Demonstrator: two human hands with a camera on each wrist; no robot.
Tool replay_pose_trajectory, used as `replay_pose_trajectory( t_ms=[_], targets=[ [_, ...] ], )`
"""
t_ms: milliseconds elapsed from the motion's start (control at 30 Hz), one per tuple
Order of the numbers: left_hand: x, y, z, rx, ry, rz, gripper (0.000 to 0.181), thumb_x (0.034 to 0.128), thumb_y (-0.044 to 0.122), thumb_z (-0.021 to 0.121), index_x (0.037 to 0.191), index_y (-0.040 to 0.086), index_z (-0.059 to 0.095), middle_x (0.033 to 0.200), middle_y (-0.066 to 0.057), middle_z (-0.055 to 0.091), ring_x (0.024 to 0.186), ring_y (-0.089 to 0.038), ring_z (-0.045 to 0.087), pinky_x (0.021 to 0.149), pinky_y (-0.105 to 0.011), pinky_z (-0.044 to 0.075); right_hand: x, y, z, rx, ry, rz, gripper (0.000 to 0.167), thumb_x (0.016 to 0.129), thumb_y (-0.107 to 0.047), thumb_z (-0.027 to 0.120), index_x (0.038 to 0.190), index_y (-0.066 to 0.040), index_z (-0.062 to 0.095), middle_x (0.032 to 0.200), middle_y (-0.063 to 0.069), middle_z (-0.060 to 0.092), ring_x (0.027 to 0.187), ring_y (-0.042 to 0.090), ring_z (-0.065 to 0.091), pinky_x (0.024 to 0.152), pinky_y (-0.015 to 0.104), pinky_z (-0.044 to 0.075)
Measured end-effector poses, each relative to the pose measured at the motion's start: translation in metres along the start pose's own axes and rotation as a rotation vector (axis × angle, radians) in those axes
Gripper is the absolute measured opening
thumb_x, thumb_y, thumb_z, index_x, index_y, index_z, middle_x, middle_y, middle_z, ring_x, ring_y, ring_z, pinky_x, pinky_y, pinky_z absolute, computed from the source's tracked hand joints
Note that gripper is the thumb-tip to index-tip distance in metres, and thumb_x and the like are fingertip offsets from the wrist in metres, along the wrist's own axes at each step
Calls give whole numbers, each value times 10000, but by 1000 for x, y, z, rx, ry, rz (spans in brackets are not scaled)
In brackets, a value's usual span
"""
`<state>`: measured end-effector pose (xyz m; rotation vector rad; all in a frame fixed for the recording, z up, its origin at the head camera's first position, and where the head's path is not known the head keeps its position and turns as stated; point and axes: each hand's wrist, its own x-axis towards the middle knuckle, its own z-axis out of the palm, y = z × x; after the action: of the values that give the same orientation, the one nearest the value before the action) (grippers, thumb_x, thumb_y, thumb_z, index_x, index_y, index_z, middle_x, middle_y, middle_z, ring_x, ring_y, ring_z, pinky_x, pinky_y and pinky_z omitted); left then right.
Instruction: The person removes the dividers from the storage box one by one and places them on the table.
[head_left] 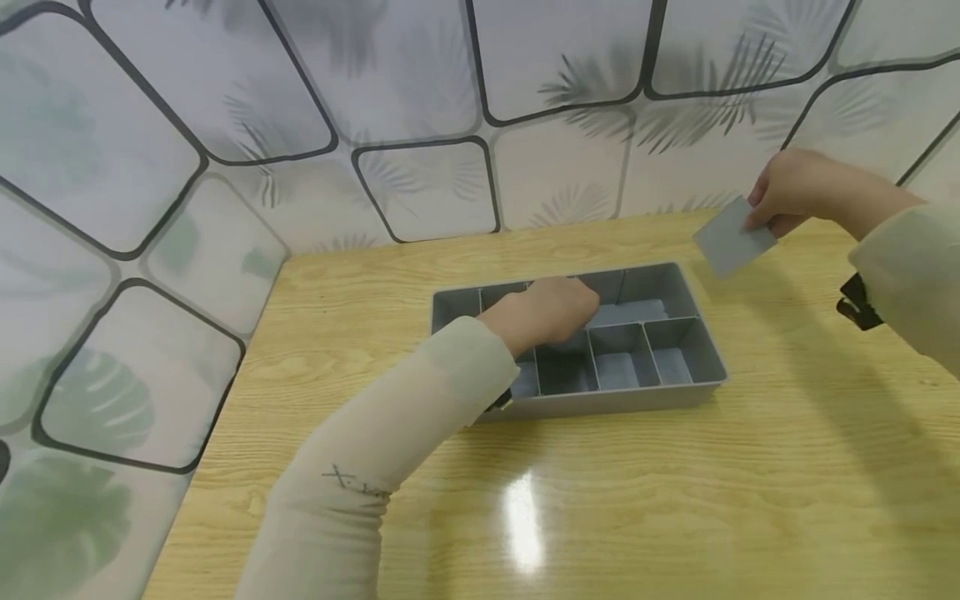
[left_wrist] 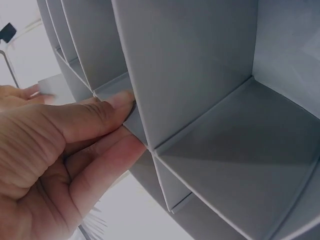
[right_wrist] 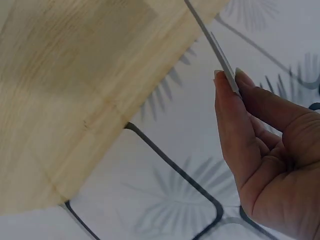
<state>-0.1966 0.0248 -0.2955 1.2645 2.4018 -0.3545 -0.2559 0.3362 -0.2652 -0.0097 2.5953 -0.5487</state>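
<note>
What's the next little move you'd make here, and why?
Perhaps bring the right hand over the tray, with its grey panel above the back-right compartment. The hand pinches that panel, which resembles the upright dividers; the compartment looks wider than the front-right one, so it might take another divider.

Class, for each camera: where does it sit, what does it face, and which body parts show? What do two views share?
Head: worn on the head, facing forward and down at the grey tray; left hand, right hand, sleeves.
Left wrist: on that wrist, facing the tray's dividers close up; left hand, plus part of the right hand.
Right wrist: on that wrist, facing the table and patterned backdrop; right hand only.
Shared: head and right wrist both show the right hand pinching a grey panel.
</note>
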Motion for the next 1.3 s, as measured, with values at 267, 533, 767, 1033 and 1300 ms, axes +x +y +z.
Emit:
replay_pose_trajectory(
  t_ms=[267, 533, 767, 1033, 1300],
  targets=[
    [3, -1, 1, 14, 6, -10, 220, 983, 31, 422, 935, 90, 628, 703, 28, 434, 656, -107, 392, 584, -223, 379, 17, 18, 14, 324, 33, 76, 424, 827, -97, 720, 1040, 212, 522, 665, -24, 622, 571, 118, 671, 566, 275, 581],
    [3, 0, 3, 30, 15, -4, 225, 984, 29, 412, 903, 98, 610, 683, 29, 405, 641, -105, 371, 563, -221, 354, 27, 36, 32, 429, 38, 102, 398, 816, -77, 729, 1008, 205, 523, 706, 3, 602, 579, 125, 671, 597, 291, 592],
    [2, 0, 3, 17, 24, -4, 234, 986, 33, 413, 942, 86, 637, 674, 27, 401, 628, -102, 374, 552, -214, 355, 35, 47, 42, 440, 60, 91, 468, 828, -73, 714, 1077, 245, 477, 704, 10, 598, 576, 121, 658, 590, 296, 590],
    [2, 1, 3, 16, 7, -7, 212, 987, 34, 408, 907, 98, 593, 682, 28, 389, 637, -105, 363, 556, -217, 345, 43, 56, 56, 411, 70, 87, 388, 842, -97, 699, 1000, 225, 551, 663, -17, 610, 571, 110, 658, 570, 281, 576],
    [2, 1, 1, 20, 6, -18, 212, 990, 47, 417, 917, 102, 608, 690, 33, 398, 645, -100, 371, 550, -211, 349, 52, 57, 62, 334, 99, 70, 453, 814, -102, 724, 1017, 252, 527, 721, 71, 599, 565, 110, 625, 567, 309, 582]
  ],
)
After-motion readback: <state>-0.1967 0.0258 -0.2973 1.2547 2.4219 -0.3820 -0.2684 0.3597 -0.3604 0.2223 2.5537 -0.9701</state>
